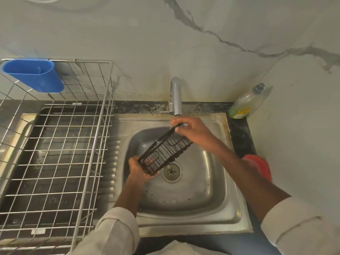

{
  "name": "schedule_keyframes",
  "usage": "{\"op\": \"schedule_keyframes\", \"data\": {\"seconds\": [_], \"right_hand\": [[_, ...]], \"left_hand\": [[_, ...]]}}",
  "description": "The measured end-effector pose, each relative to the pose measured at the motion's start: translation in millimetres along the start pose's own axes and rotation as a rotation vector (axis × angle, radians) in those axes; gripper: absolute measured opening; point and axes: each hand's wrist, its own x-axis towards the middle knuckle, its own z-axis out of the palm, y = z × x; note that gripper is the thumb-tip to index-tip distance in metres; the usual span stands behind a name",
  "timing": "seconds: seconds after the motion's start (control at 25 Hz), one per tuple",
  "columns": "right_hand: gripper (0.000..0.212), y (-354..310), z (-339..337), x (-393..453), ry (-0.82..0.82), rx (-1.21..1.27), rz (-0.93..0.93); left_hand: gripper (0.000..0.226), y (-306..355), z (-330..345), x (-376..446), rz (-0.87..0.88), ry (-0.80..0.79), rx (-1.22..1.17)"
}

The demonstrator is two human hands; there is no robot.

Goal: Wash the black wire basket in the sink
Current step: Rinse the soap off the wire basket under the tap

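Two hands hold a black wire basket over the sink, under the tap.

At the left of the frame stands a metal dish rack with a blue cup hung on its upper left corner. In the centre, the left hand curls round the lower end of the basket, which tilts above the sink and its drain. The right hand grips the basket's upper end just below the tap. At the upper right stands a soap bottle.
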Motion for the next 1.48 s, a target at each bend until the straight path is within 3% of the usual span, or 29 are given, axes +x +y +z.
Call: {"op": "schedule_keyframes", "data": {"seconds": [0.08, 0.12, 0.24, 0.36, 0.56, 0.68, 0.8, 0.84, 0.96, 1.0, 1.08, 1.16, 1.2, 1.36, 1.48], "right_hand": [[0.015, 3.7, 3.8, 6.8, 0.231, 0.235, 0.166], [0.012, 4.7, 7.3, 11.8, 0.252, 0.391, 0.248], [0.012, -3.4, 23.1, 24.2, 0.182, 0.541, 0.429], [0.016, -16.7, 37.9, 29.0, 0.151, 0.568, 0.412], [0.014, -20.2, 42.9, 22.8, 0.26, 0.135, 0.229], [0.036, -8.9, 35.3, 19.0, 0.231, -0.303, 0.118], [0.022, 10.0, 24.0, 4.5, 0.052, -0.358, 0.21], [0.032, 20.7, 20.0, -4.6, 0.071, -0.357, 0.275], [0.083, 43.1, 11.6, -41.3, 0.275, -0.025, 0.542], [0.083, 46.3, 11.8, -53.0, 0.286, 0.165, 0.62], [0.058, 40.9, 12.3, -69.5, 0.269, 0.453, 0.713], [0.037, 36.8, 11.0, -70.1, 0.367, 0.447, 0.62], [0.037, 34.6, 9.8, -68.7, 0.412, 0.422, 0.57], [0.089, 24.9, 6.1, -60.2, 0.372, 0.354, 0.49], [0.095, 25.4, 4.9, -57.1, 0.33, 0.275, 0.452]], "left_hand": [[0.069, -9.5, -4.6, -3.2, 0.018, 0.052, -0.015], [0.067, -13.1, -7.2, -1.8, 0.028, 0.073, -0.026], [0.07, -21.0, -17.5, -1.7, 0.052, 0.107, -0.043], [0.071, -23.6, -21.4, -3.2, 0.082, 0.098, -0.084], [0.061, -25.3, -19.1, -2.7, 0.138, 0.124, -0.093], [0.036, -25.7, -16.3, 1.3, 0.206, 0.136, -0.117], [0.02, -25.5, -11.8, 5.7, 0.236, 0.083, -0.147], [0.022, -26.6, -9.2, 4.7, 0.261, 0.055, -0.144], [0.03, -30.0, 5.3, 0.8, 0.34, -0.018, -0.215], [0.032, -31.0, 11.3, -0.3, 0.353, -0.059, -0.274], [0.034, -32.8, 22.1, -1.7, 0.369, -0.141, -0.33], [0.028, -34.8, 27.5, -2.7, 0.334, -0.193, -0.24], [0.023, -34.1, 27.6, -2.3, 0.31, -0.179, -0.122], [0.017, -16.0, 25.8, -16.3, 0.409, 0.075, 0.318], [0.041, 0.5, 36.3, -32.9, 0.596, 0.223, 0.532]]}}
